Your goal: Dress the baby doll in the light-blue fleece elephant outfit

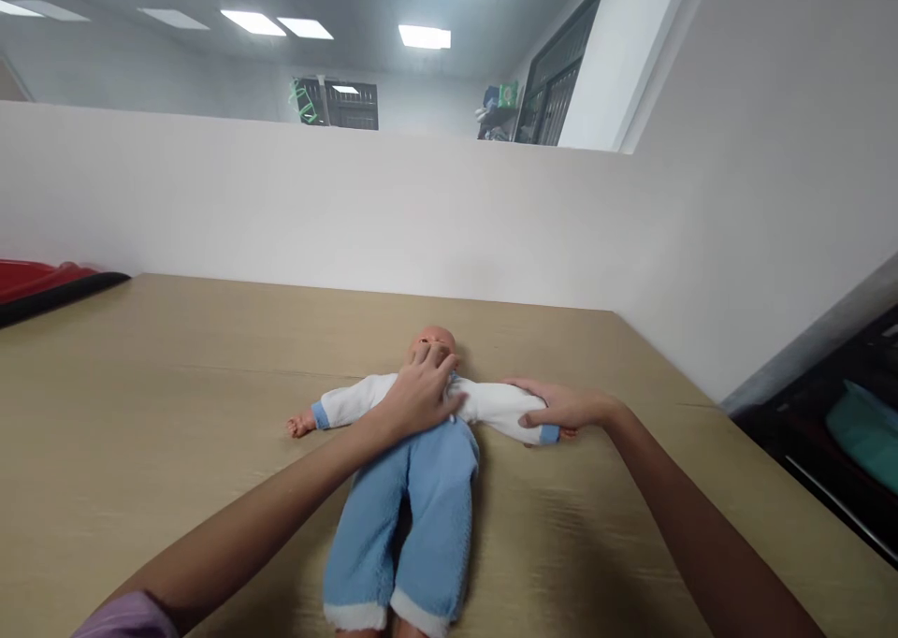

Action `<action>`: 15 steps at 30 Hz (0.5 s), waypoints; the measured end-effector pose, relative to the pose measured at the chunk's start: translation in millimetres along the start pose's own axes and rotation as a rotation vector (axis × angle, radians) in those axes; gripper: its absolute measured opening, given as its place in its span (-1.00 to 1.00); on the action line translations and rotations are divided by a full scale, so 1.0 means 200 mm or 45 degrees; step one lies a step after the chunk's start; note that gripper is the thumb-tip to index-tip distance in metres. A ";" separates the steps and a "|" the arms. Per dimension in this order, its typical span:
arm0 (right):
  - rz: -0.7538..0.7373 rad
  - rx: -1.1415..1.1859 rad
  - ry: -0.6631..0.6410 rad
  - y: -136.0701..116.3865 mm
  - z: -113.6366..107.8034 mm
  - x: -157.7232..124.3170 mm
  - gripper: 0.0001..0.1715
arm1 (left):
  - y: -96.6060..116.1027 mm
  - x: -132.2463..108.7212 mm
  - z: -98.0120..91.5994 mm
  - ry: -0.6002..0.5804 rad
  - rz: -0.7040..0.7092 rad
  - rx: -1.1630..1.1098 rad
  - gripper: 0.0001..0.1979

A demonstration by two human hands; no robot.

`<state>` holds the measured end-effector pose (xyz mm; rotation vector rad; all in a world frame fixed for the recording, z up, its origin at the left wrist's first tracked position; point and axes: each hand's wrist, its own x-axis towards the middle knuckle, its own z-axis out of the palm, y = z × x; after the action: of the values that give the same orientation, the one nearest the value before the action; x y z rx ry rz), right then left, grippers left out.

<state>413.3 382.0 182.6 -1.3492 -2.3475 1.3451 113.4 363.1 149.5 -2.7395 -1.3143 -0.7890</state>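
A baby doll [439, 474] lies on its back on the wooden table [210, 357], arms stretched out to both sides. It wears a white top with blue cuffs and fluffy blue trousers with white hems. Across its chest and chin rests my left hand [421, 395], fingers extended, hiding much of the top and the lower face. My right hand [565, 402] is closed around the doll's white sleeve [501, 404] near the cuff, thumb in front and fingers behind. The doll's other arm [354, 401] lies loose on the tabletop. Its feet are cut off by the frame's bottom edge.
A white wall [315, 208] rises behind the table, with a mirror or glass pane [421, 86] above it. At the far left sits a red object with a black edge [66, 297]. Beyond the table's right edge is a dark recess holding a teal item [866, 432].
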 end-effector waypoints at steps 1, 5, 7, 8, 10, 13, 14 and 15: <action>-0.071 0.076 -0.010 -0.01 -0.01 -0.01 -0.11 | 0.02 0.00 -0.01 0.004 0.104 -0.105 -0.39; -0.275 0.528 -0.080 -0.04 -0.05 0.00 -0.10 | 0.11 0.06 0.00 0.001 0.253 -0.401 -0.23; -0.260 0.766 -0.001 -0.02 -0.02 0.02 -0.06 | 0.13 0.10 0.01 0.069 0.126 -0.519 -0.48; -0.254 0.854 0.099 -0.01 0.03 0.03 -0.06 | 0.13 0.11 0.01 0.120 0.050 -0.605 -0.58; -0.272 0.938 0.365 0.02 0.16 0.06 -0.17 | 0.12 0.12 -0.01 0.255 -0.095 -0.811 -0.64; -0.286 0.872 0.569 0.03 0.46 0.10 -0.37 | 0.09 0.11 -0.07 0.485 -0.331 -1.154 -0.60; -0.289 0.844 0.551 0.02 0.57 0.10 -0.43 | 0.07 0.11 -0.09 0.546 -0.417 -1.268 -0.60; -0.341 0.776 0.545 0.00 0.67 0.10 -0.49 | 0.05 0.10 -0.12 0.603 -0.499 -1.381 -0.60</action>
<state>335.6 312.4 96.4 -0.9711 -1.5872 1.3599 121.4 365.4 180.8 -2.4823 -1.6029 -2.6285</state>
